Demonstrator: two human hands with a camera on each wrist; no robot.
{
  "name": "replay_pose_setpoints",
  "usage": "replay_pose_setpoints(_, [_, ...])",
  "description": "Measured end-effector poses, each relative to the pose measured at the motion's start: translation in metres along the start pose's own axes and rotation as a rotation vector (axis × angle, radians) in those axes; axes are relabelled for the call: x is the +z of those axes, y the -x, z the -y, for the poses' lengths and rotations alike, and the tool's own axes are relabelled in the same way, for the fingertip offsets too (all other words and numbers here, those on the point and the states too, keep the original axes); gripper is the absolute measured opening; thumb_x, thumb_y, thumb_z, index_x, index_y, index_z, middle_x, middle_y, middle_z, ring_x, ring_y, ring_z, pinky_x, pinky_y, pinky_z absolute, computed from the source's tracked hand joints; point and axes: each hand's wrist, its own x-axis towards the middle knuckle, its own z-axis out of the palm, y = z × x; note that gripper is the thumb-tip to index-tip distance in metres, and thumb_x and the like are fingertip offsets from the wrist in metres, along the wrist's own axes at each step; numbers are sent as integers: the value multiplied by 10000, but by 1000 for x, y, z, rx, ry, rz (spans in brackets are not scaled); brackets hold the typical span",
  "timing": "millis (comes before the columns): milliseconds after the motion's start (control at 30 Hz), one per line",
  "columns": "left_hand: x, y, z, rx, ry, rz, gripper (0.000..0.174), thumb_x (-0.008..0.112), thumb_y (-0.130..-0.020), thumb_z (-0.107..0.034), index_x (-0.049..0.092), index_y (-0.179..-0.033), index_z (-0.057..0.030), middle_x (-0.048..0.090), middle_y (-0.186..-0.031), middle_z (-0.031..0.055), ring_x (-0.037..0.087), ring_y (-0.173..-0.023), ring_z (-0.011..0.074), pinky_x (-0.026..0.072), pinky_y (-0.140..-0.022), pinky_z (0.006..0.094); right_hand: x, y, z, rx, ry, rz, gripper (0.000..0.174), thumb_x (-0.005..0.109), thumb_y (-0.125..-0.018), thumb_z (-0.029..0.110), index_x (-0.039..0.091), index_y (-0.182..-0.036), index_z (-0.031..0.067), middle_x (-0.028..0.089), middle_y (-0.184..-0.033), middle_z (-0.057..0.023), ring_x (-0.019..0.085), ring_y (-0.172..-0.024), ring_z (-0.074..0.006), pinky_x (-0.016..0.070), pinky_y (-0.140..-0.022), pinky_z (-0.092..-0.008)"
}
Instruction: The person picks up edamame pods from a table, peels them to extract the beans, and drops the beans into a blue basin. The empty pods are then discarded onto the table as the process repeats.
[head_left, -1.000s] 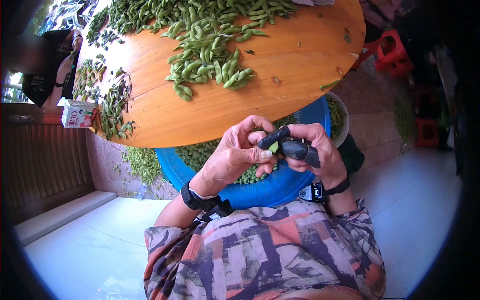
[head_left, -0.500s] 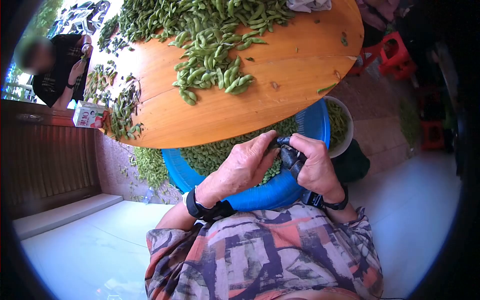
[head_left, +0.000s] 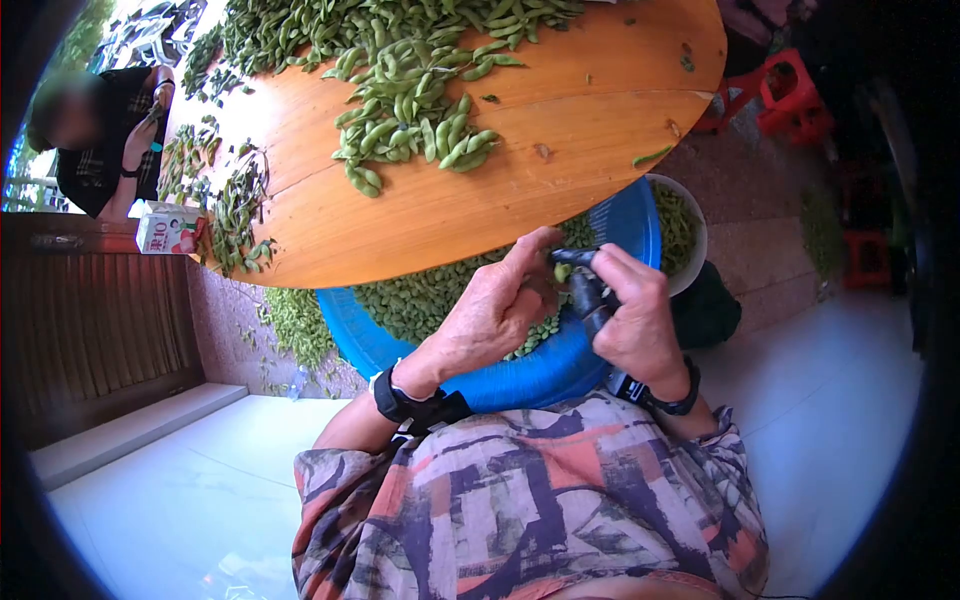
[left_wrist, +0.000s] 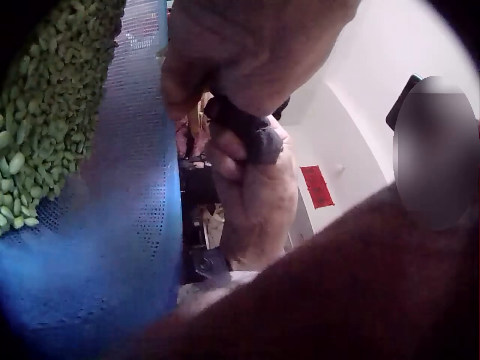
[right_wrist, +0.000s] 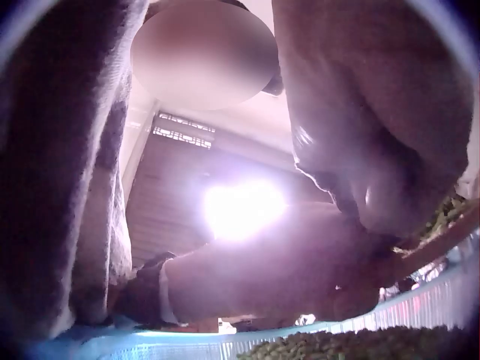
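Observation:
Over the blue basket point(head_left: 540, 388), both hands meet around a small green edamame pod point(head_left: 562, 271). My right hand point(head_left: 632, 315), with black covers on thumb and index finger point(head_left: 588, 297), pinches the pod. From the other side my left hand point(head_left: 490, 310) holds it with curled fingers, and part of it is hidden behind them. Shelled green beans point(head_left: 430, 300) fill the basket below. In the left wrist view the black-covered fingers point(left_wrist: 259, 142) sit close against the left hand point(left_wrist: 255, 52), beside the basket's perforated wall point(left_wrist: 112, 277).
The wooden table point(head_left: 570, 180) overhangs the basket's far side, bearing heaped pods point(head_left: 400, 110) and a drink carton point(head_left: 168, 232). To the right stands a white bowl point(head_left: 702, 245) of pods. Green pieces point(head_left: 300, 325) lie on the floor at left. Another person point(head_left: 105, 150) sits beyond; red stools point(head_left: 792, 100) are at right.
My left hand has turned from showing its thumb to showing its back. Green shows again between the right hand's covered finger and thumb, after being hidden half a second ago.

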Motion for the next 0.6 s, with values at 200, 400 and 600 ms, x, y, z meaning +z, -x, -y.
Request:
replay_pose_setpoints(200, [-24,2,-9,241,-263,311,248,577,-854,43,624,-1094,0,660,-1001,145,648,-917,289,523,-824,381,-70,20,-36,367,-84,-134,60,580,-840,34,613,-882,6,541,-690,-80,529,-649,-166,433,-616,-335])
replay_pose_setpoints(400, [-62,-44,-43,397,-942,-331,164,674,-778,-12,672,-942,-12,617,-883,127,616,-860,315,515,-754,388,-107,19,-49,528,493,-170,276,539,-857,-7,611,-1123,-3,660,-906,-253,655,-847,-388,492,-731,-378])
replay_pose_setpoints(600, [-76,-69,-35,308,-1170,-401,163,679,-773,-50,662,-931,-18,564,-956,117,587,-911,319,490,-768,410,-93,7,-44,407,310,-239,280,544,-845,-11,621,-1114,-5,669,-834,-189,664,-774,-278,495,-702,-340])
